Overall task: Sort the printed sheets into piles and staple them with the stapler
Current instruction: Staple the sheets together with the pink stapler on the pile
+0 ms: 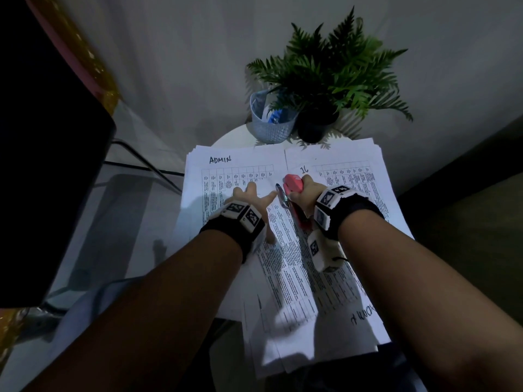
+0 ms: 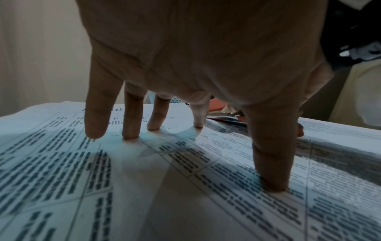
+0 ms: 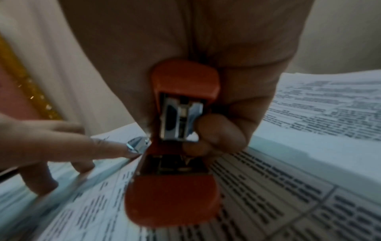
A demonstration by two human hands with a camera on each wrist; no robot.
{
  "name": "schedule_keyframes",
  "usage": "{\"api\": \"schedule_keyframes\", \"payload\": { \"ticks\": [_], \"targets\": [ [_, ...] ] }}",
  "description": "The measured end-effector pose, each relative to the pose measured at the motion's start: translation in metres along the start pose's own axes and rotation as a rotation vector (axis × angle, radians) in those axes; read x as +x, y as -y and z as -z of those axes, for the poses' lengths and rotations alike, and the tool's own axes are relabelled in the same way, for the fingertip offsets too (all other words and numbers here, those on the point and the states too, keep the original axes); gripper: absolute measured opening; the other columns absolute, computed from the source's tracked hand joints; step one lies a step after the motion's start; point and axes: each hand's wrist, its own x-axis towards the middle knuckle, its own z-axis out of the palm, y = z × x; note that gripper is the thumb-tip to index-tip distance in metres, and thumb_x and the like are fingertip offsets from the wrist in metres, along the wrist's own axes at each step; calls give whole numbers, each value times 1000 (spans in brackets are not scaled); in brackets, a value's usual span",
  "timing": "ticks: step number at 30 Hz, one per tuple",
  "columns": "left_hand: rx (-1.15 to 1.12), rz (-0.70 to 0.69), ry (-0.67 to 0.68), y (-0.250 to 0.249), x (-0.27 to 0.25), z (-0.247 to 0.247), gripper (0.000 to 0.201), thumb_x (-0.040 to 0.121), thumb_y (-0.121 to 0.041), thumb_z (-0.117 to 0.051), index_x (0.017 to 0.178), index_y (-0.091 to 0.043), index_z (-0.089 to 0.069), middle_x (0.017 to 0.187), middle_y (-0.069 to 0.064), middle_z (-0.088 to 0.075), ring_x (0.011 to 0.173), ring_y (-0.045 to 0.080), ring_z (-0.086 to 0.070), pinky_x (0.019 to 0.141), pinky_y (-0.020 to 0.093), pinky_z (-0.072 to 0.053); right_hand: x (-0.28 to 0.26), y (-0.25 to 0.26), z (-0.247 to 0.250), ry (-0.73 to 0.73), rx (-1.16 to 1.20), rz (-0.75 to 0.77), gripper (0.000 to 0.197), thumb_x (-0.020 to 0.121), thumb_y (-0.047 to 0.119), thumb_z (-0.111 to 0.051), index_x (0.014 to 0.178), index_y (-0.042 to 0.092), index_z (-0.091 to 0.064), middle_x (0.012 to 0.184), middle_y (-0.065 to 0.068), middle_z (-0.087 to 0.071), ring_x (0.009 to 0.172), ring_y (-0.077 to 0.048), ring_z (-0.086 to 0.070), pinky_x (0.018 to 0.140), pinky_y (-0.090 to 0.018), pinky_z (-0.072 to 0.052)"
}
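Here, stapler (image 1: 293, 184): red, gripped in the right hand (image 1: 300, 193), nose at the far corner of the near, angled pile (image 1: 297, 278).
Right hand: fingers curled round the stapler, its arms apart in the right wrist view.
Left hand (image 1: 249, 198): just left of the stapler, fingers (image 2: 132, 117) spread and straight, tips pressing the sheets.
Far piles: "ADMIN" pile (image 1: 226, 171) left, another (image 1: 348, 165) right.
Beyond: basket (image 1: 271, 120), potted fern (image 1: 331, 75).
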Motion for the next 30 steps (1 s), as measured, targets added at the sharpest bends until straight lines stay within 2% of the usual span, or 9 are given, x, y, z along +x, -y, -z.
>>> {"api": "schedule_keyframes", "payload": {
  "ticks": [5,10,14,16,19,23,26,28,30],
  "targets": [
    [43,-23,5,1,0,1,114,61,-63,-75,145,-45,-2,153,8,-7,138,38,-16,103,57,-35,-9,-2,-3,-41,-33,6,51,92,44,-43,129,12,-31,116,-17,-61,101,-35,-59,91,-43,-45],
    [9,-10,-123,20,8,11,75,82,-50,-63,141,-24,-26,143,10,-29,127,32,-37,97,47,-40,-27,-31,5,-118,0,-73,58,96,38,-42,143,12,-20,117,-20,-58,105,-35,-58,94,-44,-45],
    [-70,49,-116,28,16,11,92,77,-49,-69,146,-20,-15,145,11,-25,132,32,-29,102,49,-37,-26,-65,13,-185,11,-168,58,93,25,-49,142,11,-22,120,-22,-56,108,-37,-57,94,-44,-44],
    [-59,69,-136,25,17,12,91,72,-50,-74,141,-16,-25,138,11,-32,129,32,-32,100,48,-36,-25,-76,16,-208,13,-197,55,93,24,-47,141,9,-24,123,-25,-55,111,-39,-56,95,-44,-44],
    [-45,91,-144,22,16,15,77,70,-46,-75,128,-14,-39,129,10,-37,124,33,-37,97,48,-39,-23,-88,20,-239,15,-233,55,96,25,-44,143,6,-22,128,-28,-52,116,-40,-53,95,-43,-42],
    [-258,43,-167,19,11,20,43,89,-22,-57,128,-10,-43,128,12,-48,111,32,-53,84,36,-45,-30,-96,23,-247,12,-267,60,93,38,-50,137,5,-28,133,-25,-47,119,-39,-50,99,-43,-42],
    [-428,3,-264,26,-5,27,31,88,-15,-57,118,-10,-55,119,11,-60,104,28,-57,75,25,-38,-47,-86,30,-376,-61,-206,63,88,45,-55,135,10,-33,135,-19,-38,123,-38,-43,97,-44,-40],
    [-519,-27,-355,31,-21,33,28,86,-16,-59,114,-12,-60,116,9,-63,102,26,-57,75,23,-36,-60,-70,36,-536,-3,-75,47,87,39,-56,124,12,-44,127,-16,-41,116,-35,-45,92,-42,-41],
    [-599,-62,-471,34,-42,40,25,85,-15,-60,110,-12,-63,109,9,-65,101,26,-58,75,22,-35,-75,-49,41,-560,133,57,33,87,35,-59,111,13,-53,120,-12,-44,108,-31,-50,90,-36,-42]
  ]
}}
